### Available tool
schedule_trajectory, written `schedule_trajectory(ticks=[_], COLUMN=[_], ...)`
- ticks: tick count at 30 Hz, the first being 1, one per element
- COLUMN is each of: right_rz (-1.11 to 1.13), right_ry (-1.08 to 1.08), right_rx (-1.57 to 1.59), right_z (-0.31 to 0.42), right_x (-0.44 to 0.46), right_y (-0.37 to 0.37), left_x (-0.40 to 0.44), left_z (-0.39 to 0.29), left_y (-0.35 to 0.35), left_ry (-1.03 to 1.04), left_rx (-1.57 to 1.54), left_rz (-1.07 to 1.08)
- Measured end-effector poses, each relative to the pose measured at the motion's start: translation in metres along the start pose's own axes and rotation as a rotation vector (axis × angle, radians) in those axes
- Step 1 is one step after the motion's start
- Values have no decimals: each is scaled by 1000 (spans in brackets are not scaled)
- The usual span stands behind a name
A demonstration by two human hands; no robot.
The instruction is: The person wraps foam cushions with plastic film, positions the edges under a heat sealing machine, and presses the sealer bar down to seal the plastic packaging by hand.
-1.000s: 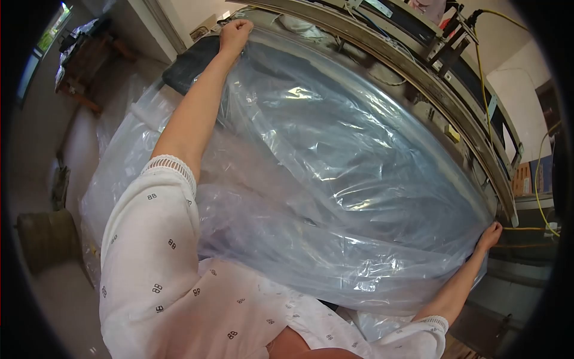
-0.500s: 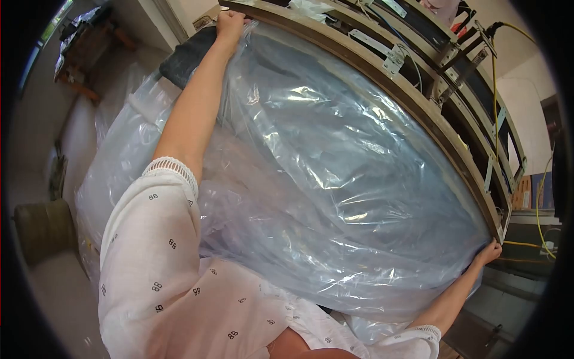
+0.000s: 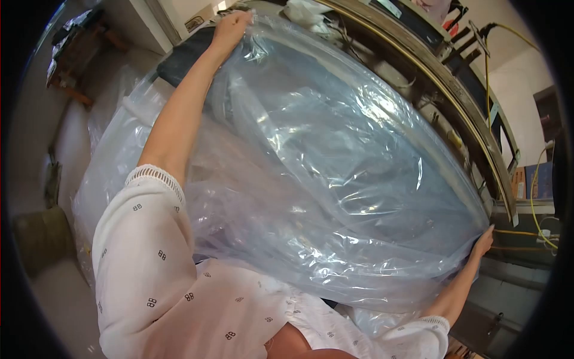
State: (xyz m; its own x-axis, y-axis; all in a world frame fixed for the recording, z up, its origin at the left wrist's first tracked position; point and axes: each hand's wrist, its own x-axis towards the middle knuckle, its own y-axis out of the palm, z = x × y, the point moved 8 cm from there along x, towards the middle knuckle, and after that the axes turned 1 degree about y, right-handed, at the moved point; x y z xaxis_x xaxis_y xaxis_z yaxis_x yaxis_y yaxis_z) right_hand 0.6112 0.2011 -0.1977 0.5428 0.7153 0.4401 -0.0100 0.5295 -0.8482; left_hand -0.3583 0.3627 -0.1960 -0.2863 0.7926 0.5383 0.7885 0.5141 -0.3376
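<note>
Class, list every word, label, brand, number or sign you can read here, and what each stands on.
"BB": small black motif repeated across the white shirt; whether one B is mirrored is unclear.
Pale plate at the top: any marking is too small to read.
Blue box at the right: any print is too blurred.
Clear plastic sheet: no readable text.

left arm (image 3: pixel 175 128): outstretched | left grip (image 3: pixel 232 31): clenched | right arm (image 3: pixel 453 293): outstretched | right grip (image 3: pixel 484 242): pinching

Plastic sheet (image 3: pixel 335 155) partly hidden behind white sleeve (image 3: pixel 146 233).
</note>
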Motion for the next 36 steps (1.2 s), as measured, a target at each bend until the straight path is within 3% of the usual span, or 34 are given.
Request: schedule_trajectory(ticks=[2, 3, 4, 6, 8, 11, 14, 22, 25, 27, 28, 29, 30, 31, 32, 33, 35, 36], right_rz=[115, 220, 332, 250, 247, 264, 235, 199, 193, 259, 247, 329, 316, 312, 506, 572, 762, 841], right_ry=[-208, -160, -110, -8, -51, -70, -12, 4, -11, -17, -24, -53, 22, -28, -157, -269, -245, -243], right_rx=[-157, 118, 390, 589, 497, 282, 28, 62, 17, 357, 372, 412, 483, 518, 462, 610, 758, 853], right_z=[5, 2, 4, 2, -5, -74, -85, -88, -95, -86, -47, 33, 70, 131, 139, 187, 241, 267], right_x=[-12, -20, -34, -61, -80, -78, -91, -97, -91, -90, -102, -129, -141, -161, -161, -180, -213, -231], right_y=[0, -6, -11, -34, -54, -63, -87, -116, -113, -94, -99, -113, -119, -132, -115, -117, -118, -122], left_x=[10, 4, -13, -34, -54, -86, -111, -132, -134, -130, -124, -109, -85, -57, -17, 34, 56, 69], left_z=[10, -5, -45, -49, -55, -70, -86, -106, -123, -124, -112, -91, -63, -58, -1, 112, 99, 90], left_y=[-33, -52, -61, -69, -71, -75, -82, -101, -109, -116, -125, -136, -159, -180, -214, -282, -336, -350], left_ry=[-125, -192, -212, -258, -305, -280, -237, -63, -150, -254, -294, -117, -169, -21, -148, -279, -350, -303], left_rx=[-284, -426, -367, -329, -364, -426, -365, -389, -373, -259, -180, -295, -86, 143, 68, -156, 204, 614], left_rz=[-106, -155, -169, -72, -41, 32, -8, -44, 8, 31, 25, 50, 69, 59, -28, -174, -402, -320])
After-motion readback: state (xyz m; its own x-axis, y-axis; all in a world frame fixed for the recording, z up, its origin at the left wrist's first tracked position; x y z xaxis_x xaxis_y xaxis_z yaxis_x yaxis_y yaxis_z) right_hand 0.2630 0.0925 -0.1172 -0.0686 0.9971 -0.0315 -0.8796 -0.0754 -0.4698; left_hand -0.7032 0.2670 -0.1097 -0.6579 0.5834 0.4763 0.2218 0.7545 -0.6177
